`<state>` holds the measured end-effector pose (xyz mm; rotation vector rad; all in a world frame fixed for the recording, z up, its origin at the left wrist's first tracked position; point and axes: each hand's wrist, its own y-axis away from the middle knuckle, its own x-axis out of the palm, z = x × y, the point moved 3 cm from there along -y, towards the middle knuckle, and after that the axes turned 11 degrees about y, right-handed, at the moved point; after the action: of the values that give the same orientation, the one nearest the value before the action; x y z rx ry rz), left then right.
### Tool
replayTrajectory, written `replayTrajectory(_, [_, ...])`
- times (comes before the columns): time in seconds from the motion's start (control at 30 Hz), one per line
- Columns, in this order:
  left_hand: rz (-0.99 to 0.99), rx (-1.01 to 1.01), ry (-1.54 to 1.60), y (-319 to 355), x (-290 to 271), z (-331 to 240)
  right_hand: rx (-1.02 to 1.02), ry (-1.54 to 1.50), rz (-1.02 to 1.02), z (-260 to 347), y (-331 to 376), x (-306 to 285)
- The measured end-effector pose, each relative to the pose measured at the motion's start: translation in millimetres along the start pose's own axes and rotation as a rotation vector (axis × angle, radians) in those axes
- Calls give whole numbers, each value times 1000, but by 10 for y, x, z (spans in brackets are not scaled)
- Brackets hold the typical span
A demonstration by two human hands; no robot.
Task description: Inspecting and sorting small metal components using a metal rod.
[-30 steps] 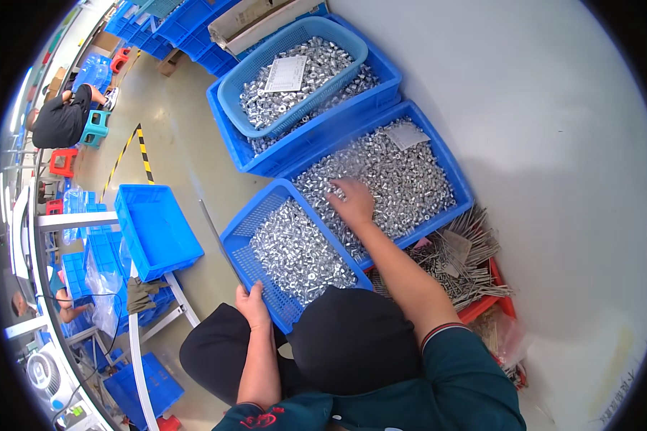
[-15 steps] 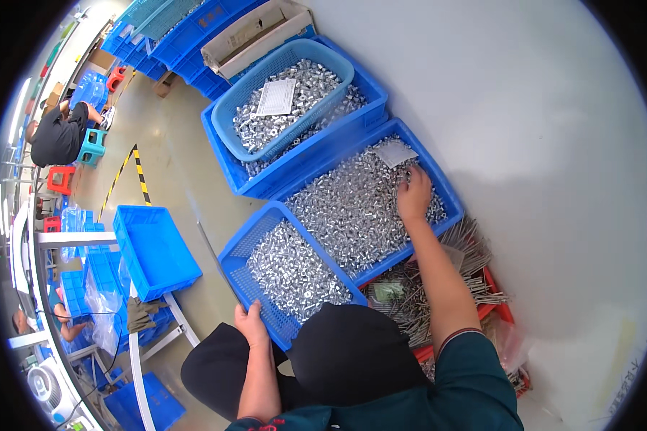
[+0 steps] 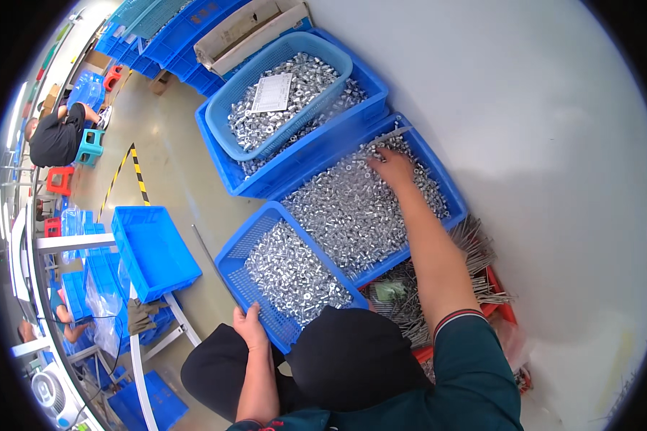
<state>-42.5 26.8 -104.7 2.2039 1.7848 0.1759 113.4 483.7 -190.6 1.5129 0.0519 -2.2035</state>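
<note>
My left hand (image 3: 249,327) grips the near left corner of a blue perforated basket (image 3: 274,320), thumb over its rim. The basket holds many small silvery nut-like metal parts (image 3: 284,269) and sits tilted by my knees, against a larger blue bin (image 3: 446,183). That bin holds a layer of similar parts (image 3: 345,205). Reaching into its far right end, my right hand (image 3: 395,171) has its bent thumb and fingers apart, their tips among the parts. Just beyond the fingers a paper slip (image 3: 394,134) stands nearly edge-on; whether they touch it, I cannot tell.
Behind stands another blue bin (image 3: 230,183) with a light-blue basket (image 3: 219,129) of parts and a paper label (image 3: 272,93). Long thin metal pieces (image 3: 417,309) fill a red crate (image 3: 503,305) at right. A blue tray (image 3: 154,251) rests left; a person (image 3: 57,140) sits farther off.
My right hand has moved left and slightly away from me through the bin. The paper slip has gone from lying flat to nearly edge-on. My left hand stays on the basket.
</note>
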Motion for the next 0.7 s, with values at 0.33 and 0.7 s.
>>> replayTrajectory(0.33, [-4,-12,-5,3,-28,2,-148,-161,-35,705,585,414])
replayTrajectory(0.7, [36,44,-37,5,25,-59,-237,-143,-8,1365,1157,471])
